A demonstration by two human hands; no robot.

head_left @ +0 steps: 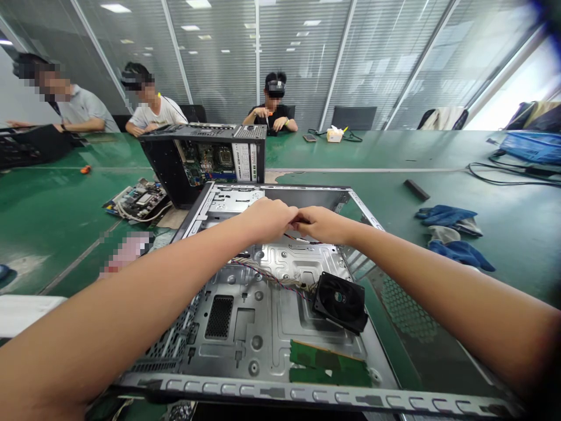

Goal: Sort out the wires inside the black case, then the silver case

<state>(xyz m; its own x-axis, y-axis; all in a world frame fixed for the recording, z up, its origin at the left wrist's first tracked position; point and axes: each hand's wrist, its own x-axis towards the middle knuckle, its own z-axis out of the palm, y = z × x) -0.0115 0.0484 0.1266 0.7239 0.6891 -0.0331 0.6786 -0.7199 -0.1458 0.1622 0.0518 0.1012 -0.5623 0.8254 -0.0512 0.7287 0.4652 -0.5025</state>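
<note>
My left hand [274,219] and my right hand [322,225] meet over the far part of an open computer case [245,368] that lies on its side. Both have curled, closed fingers, and their fingertips touch; whatever is between them is hidden. Thin wires [302,239] show just below the fingers. Inside the case, a bundle of cables [272,273] runs across the metal floor towards a black cooling fan [340,301] at the right. Two green memory modules [331,361] lie near the front edge.
Behind stands a second computer case [162,164], with a motherboard [142,199] to its left. Blue gloves [456,219] and a dark bar [416,190] lie at right on the green table [372,158]. Several people sit across, one holding an orange-handled tool [269,114].
</note>
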